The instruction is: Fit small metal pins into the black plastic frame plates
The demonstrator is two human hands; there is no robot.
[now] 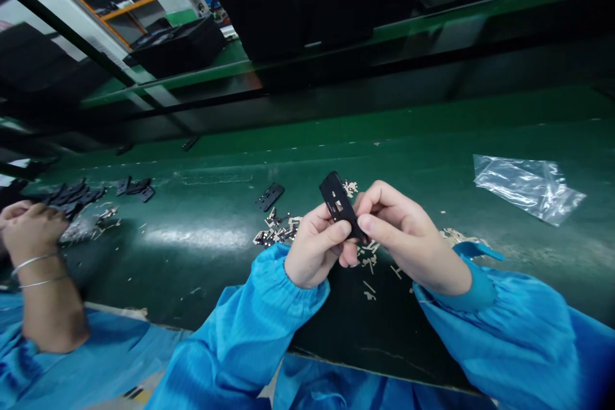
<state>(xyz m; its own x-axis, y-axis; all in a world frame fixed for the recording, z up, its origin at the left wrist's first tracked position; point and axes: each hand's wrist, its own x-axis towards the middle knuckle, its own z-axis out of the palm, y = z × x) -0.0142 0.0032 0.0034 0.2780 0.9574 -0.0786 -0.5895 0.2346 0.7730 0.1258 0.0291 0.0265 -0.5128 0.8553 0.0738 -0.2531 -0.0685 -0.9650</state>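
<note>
A flat black plastic plate with cut-outs [331, 191] is held tilted above the green table. My left hand [314, 245] grips it, the thumb lying across its face near the lower end. At the plate's lower right edge, the thumb and forefinger of my right hand [401, 230] pinch together; whether they hold the plate or a small piece is hidden. Beneath my hands are scattered small beige and black pieces [369, 259], with a denser pile of them [276, 230] to the left. Behind that pile lies a similar black plate [270, 196].
A clear plastic bag [528, 189] lies at right. At far left, a co-worker's hands [33, 230] are beside a heap of black plates [77, 195] and a bag of small pieces [89, 225]. Black bins [273, 9] stand on the raised shelf, with other people's hands behind them.
</note>
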